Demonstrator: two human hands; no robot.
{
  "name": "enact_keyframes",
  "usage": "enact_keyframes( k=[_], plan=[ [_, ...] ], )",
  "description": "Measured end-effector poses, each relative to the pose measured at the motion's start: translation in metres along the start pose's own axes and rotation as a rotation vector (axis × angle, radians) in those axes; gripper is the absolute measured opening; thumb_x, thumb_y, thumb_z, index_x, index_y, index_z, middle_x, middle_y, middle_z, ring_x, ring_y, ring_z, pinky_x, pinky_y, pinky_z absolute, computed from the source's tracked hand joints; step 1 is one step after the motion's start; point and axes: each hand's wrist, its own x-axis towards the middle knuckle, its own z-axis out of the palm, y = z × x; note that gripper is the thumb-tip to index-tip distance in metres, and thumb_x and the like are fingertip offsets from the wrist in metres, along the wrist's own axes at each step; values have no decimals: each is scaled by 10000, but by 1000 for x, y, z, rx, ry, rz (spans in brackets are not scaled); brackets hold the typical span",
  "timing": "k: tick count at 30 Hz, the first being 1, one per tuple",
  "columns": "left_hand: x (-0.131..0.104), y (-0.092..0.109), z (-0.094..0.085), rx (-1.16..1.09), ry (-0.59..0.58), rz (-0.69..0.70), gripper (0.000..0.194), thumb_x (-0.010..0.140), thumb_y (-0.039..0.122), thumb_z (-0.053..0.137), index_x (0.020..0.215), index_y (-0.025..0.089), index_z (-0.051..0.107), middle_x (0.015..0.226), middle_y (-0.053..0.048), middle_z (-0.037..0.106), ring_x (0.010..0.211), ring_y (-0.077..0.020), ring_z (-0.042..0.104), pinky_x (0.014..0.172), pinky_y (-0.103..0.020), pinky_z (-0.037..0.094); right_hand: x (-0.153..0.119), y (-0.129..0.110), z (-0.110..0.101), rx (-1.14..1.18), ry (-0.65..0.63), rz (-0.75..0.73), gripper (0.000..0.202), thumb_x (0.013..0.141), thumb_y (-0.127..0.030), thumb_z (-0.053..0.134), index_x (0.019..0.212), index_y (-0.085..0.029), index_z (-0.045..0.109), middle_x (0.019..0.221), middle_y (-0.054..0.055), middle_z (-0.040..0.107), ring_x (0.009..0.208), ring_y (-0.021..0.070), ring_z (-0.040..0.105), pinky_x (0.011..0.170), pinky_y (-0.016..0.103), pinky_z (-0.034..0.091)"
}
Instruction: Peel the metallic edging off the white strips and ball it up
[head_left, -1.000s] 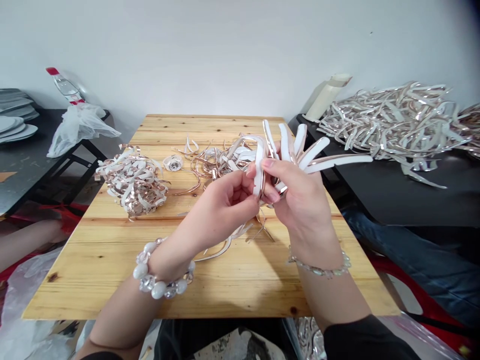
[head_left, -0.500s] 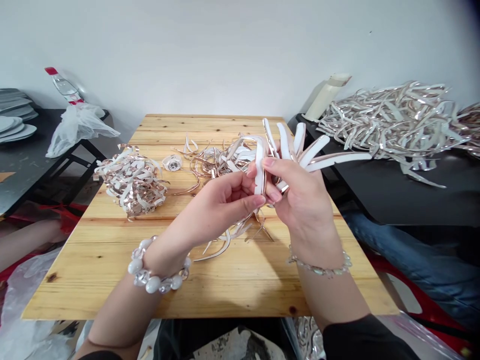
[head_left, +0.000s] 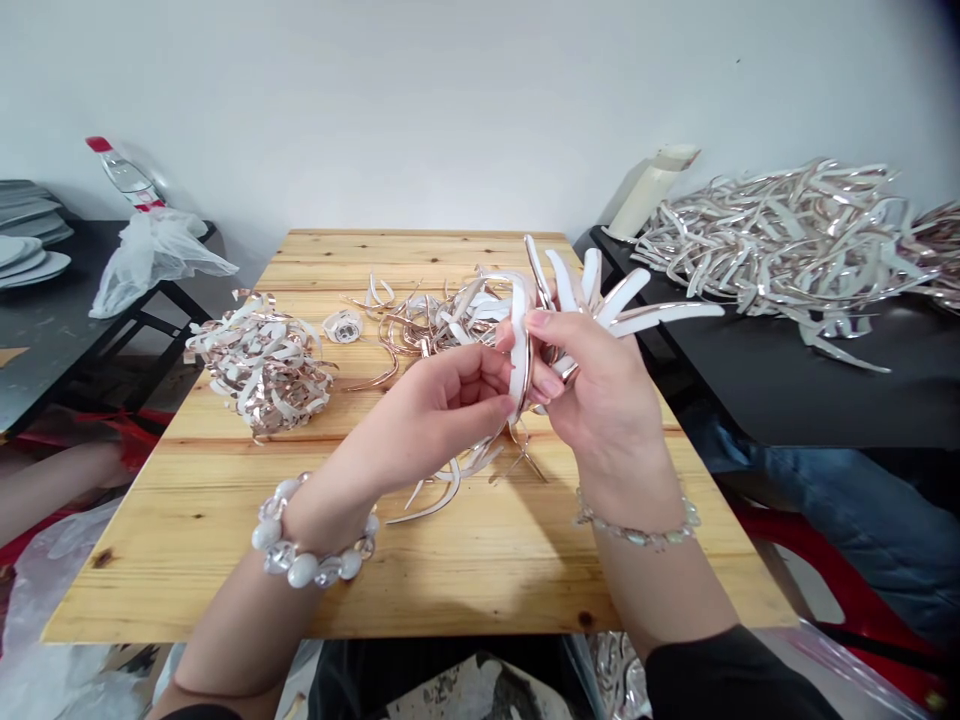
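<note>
Down low, close to the body, a spotted cloth (head_left: 487,690) lies on the lap under the wooden table (head_left: 450,590). Next come the wrists: a string of big beads (head_left: 304,570) goes around one, and a thin bracelet (head_left: 637,535) goes around the other. The left hand (head_left: 442,400) pinches the low end of a white strip (head_left: 519,350) between its thumb and fingers. The strip stands up between the two hands, over the table, and has a shiny pink-gold edge. The right hand (head_left: 607,390) is closed around a fan of strips (head_left: 624,295), which pokes out past its fingers, and its thumb is right by the white strip. Behind the hands, a messy pile (head_left: 472,315) of strips sits on the wood. To the left are a small white roll (head_left: 343,326) and a curly heap (head_left: 270,370) of white and shiny bits. Farther off on the right, a big mound (head_left: 787,240) of strips rests on a black table (head_left: 795,400), near a pale tube (head_left: 652,190). Far left, a red-capped bottle (head_left: 127,178) leans near the wall (head_left: 450,110).
</note>
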Motion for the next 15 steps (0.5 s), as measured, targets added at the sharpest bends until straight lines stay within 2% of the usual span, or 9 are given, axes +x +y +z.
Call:
enact_keyframes(
  k=[7, 15],
  plan=[
    [-1, 1, 1, -8, -7, 10, 72, 807, 181, 583, 811, 150, 518, 751, -3, 520, 687, -93, 478, 588, -212, 382, 0, 0, -1, 3, -2, -16, 214, 785, -231, 542, 608, -157, 636, 363, -66, 351, 351, 66, 341, 377, 215, 291],
    [-1, -1, 2, 33, 16, 25, 74, 819, 181, 565, 874, 133, 572, 864, -40, 583, 710, -91, 511, 630, -212, 425, -1, 1, 1, -42, -6, -46, 260, 794, -257, 547, 555, -172, 604, 368, -59, 372, 351, 68, 342, 379, 219, 304]
  ],
)
